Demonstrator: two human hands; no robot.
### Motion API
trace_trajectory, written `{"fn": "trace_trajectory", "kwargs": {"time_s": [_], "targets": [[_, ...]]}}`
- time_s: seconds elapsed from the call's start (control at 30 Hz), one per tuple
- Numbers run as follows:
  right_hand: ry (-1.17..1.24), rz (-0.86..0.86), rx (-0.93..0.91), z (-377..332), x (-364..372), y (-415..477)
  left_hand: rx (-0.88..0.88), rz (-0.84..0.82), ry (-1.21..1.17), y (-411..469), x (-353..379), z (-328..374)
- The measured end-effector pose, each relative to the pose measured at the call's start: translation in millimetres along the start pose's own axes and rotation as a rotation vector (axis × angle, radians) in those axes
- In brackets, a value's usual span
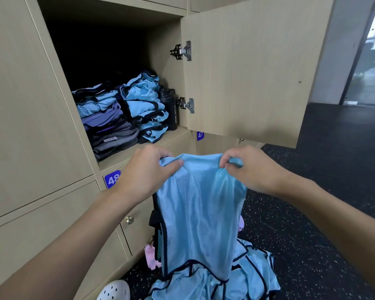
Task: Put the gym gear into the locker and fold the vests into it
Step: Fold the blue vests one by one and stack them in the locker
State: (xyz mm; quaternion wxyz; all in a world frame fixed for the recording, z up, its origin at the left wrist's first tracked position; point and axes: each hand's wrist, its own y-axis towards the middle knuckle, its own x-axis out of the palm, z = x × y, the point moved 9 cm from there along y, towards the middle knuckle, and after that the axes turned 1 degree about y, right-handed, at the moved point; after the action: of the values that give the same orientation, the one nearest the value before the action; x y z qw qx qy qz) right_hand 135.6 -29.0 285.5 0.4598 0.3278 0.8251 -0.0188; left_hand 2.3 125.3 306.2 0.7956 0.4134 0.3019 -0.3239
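A light blue vest with dark trim hangs in front of me, held up by its top edge. My left hand grips the left corner and my right hand pinches the right corner. More blue vests lie in a heap on the floor under it. Above, the open locker holds a stack of folded blue vests, a stack of grey, purple and blue clothes, and a black sport bottle at the right wall.
The locker door stands open to the right. Closed lockers numbered 48 and 47 sit below. A pink item lies by the locker base, and a white clog is on the dark speckled floor.
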Motion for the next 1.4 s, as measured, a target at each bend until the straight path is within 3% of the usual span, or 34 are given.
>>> {"fn": "trace_trajectory", "kwargs": {"time_s": [0.2, 0.47, 0.7, 0.93, 1.13, 1.3, 1.4], "targets": [[0.015, 0.024, -0.084, -1.8, 0.0, 4.6, -0.067, -0.051, -0.034, -1.2, 3.9, 5.7], [-0.025, -0.094, -0.093, -21.1, 12.1, -3.7, -0.173, 0.084, 0.08, -1.1, -1.2, 0.2], [0.186, -0.145, -0.032, -31.8, 25.7, -7.8, -0.161, 0.078, 0.091, -6.7, 8.5, 13.0], [0.69, -0.32, 0.09, -37.5, 46.6, -13.5, -0.066, -0.11, -0.113, -6.8, 32.5, 16.5], [1.062, -0.327, 0.157, -42.6, 45.8, -11.1, -0.1, -0.328, -0.506, -12.2, 41.2, 19.7], [1.14, -0.27, 0.182, -41.3, 36.2, -13.5, -0.139, -0.289, -0.542, -14.7, 27.7, 16.9], [0.899, -0.076, 0.127, -30.7, 18.1, -8.8, -0.241, -0.204, -0.683, -11.9, 16.0, 8.4]]}}
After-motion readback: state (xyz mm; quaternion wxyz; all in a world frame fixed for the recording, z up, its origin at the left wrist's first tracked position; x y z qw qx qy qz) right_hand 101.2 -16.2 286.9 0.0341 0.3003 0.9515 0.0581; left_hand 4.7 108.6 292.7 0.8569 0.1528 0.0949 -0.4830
